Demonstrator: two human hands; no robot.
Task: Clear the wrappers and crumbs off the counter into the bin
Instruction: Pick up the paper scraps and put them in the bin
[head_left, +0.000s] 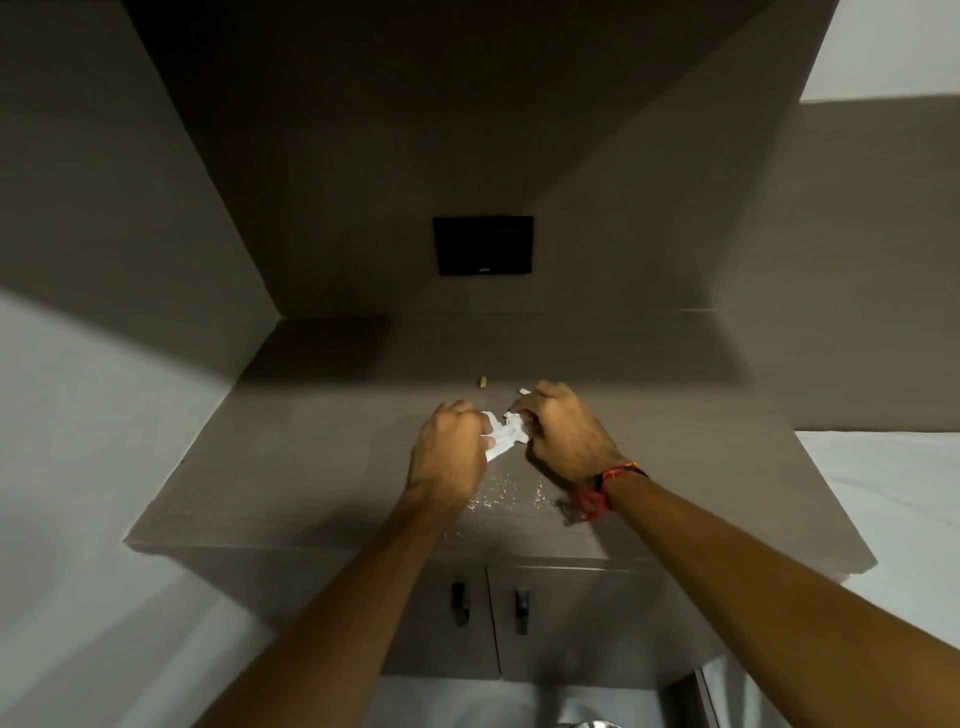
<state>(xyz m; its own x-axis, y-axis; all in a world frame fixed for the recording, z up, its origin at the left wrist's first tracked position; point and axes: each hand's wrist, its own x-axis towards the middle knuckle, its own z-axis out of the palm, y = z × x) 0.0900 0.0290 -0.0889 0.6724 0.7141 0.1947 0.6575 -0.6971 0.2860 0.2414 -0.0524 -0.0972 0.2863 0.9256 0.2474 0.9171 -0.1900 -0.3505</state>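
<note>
both hands over middle of brown counter (311, 467). left hand (449, 457) and right hand (563, 434) curled, fingers pinching crumpled white wrapper (503, 434) between them. crumbs (501, 496) scattered just below, near front edge. small yellow scrap (483, 382) and white bit (523, 391) farther back. open surface left and right. black wall panel (484, 244), logo unreadable. red wrist thread (597, 491) on right arm.
</note>
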